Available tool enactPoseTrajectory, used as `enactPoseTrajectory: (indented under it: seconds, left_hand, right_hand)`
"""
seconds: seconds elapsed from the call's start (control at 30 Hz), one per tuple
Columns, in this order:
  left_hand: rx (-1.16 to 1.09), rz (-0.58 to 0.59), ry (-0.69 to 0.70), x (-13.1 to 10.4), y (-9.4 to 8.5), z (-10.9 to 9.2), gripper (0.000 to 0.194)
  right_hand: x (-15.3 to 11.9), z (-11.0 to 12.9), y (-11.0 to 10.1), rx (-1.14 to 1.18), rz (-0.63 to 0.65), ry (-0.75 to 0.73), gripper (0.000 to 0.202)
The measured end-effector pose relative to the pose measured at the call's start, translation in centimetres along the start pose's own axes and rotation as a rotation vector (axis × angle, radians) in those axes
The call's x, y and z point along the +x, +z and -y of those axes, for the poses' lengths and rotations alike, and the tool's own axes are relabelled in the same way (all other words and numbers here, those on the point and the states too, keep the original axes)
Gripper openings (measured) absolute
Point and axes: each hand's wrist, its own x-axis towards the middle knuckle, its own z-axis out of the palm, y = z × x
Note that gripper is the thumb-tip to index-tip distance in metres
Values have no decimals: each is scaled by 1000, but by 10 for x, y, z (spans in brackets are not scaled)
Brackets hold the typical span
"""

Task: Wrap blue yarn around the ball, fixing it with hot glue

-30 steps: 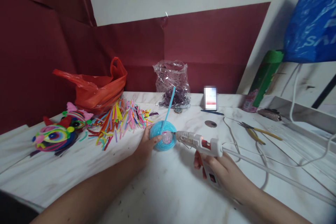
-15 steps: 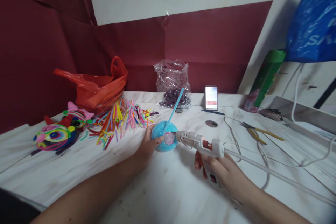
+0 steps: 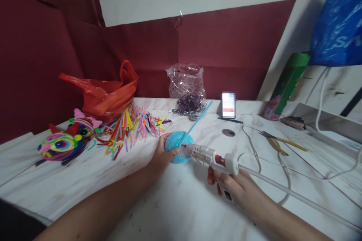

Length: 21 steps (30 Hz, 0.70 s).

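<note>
My left hand [image 3: 166,150] is closed on the left side of a round piece wound with light-blue pipe cleaner [image 3: 178,139], its thumb across the front. A clear, pinkish patch shows at the piece's middle. One loose blue pipe cleaner end [image 3: 201,116] sticks out up and to the right. In my right hand [image 3: 230,184] is a white hot glue gun [image 3: 207,154], gripped by its handle with fingers at the orange trigger. Its nozzle is at the middle of the blue piece; whether it touches cannot be told. A long clear glue stick [image 3: 283,185] runs from the gun's back.
To the left are colourful wound animal heads [image 3: 60,146], cut pipe cleaners [image 3: 121,131] and a red plastic bag [image 3: 109,96]. A clear bag [image 3: 187,90] and a phone [image 3: 228,105] stand at the back. Yellow-handled pliers [image 3: 278,144] and a white cord [image 3: 256,150] lie right.
The glue gun's nozzle has moved left, from the blue piece's right edge to its middle. The loose pipe cleaner end leans further right.
</note>
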Motion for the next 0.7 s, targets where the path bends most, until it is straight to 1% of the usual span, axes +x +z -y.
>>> enactPoseTrajectory:
  seconds: [0.2,0.37,0.53,0.7]
  left_hand:
    - [8,-1,-13,0,-1,0,65]
    - [19,-12,-20,-2,1,-3,64]
    - [22,15,-11,-1,0,-1,66]
    - [9,-20,7,0,0,-2,65]
  right_hand:
    - [-1,6,-3,-20,-41,54,42]
    - [-1,5,-1,-6,-6,14,44]
    - [-1,4,-1,-7,-34,45,42]
    - [1,2,-2,-9,-34,25,41]
